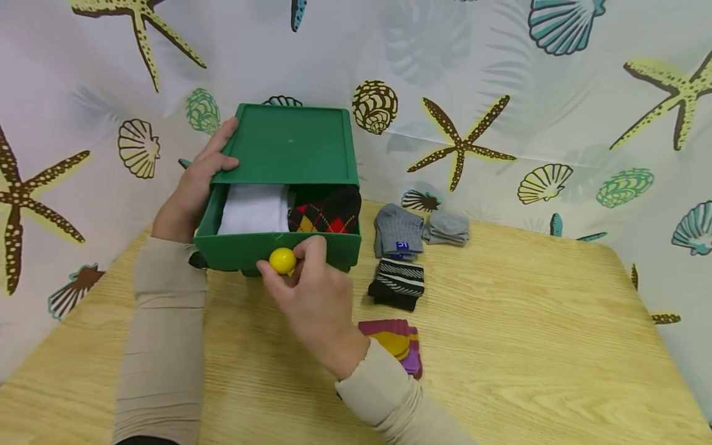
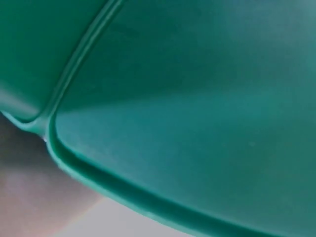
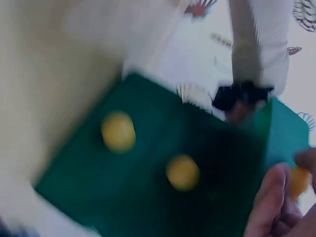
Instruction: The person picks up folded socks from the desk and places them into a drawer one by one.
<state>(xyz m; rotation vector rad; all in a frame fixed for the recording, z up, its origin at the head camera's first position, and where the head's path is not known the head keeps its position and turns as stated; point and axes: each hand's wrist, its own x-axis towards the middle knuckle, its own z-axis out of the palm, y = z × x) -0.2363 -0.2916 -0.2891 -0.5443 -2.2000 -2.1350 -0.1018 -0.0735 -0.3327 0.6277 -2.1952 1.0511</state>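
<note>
A green box [image 1: 289,145] stands left of centre in the head view, its drawer [image 1: 228,252] pulled out toward the bottom of the frame. At the middle of the drawer's front, a yellow knob [image 1: 282,261] sits between the thumb and bent forefinger of the right hand [image 1: 321,300], which pinches it from the lower right. The left hand [image 1: 191,182] rests against the left side of the box, thumb and forefinger apart, their tips at the edge of its top; its other fingers are hard to make out.

Inside the drawer, a folded white sock [image 1: 253,210] fills the left part, and a black sock with red and yellow diamonds [image 1: 328,213] lies on the right.

Right of the box, on the wooden table [image 1: 556,309], lie grey socks [image 1: 399,225] with a blue label, a lighter grey pair [image 1: 447,227] just beside them, black-and-white striped socks [image 1: 399,281] below, and maroon, mustard and purple socks [image 1: 403,346] partly behind the right wrist. A cloth [image 1: 311,55] printed with starfish and shells hangs across the top.

The blurred right wrist view shows two more yellow knobs [image 3: 118,132], at left and centre.
</note>
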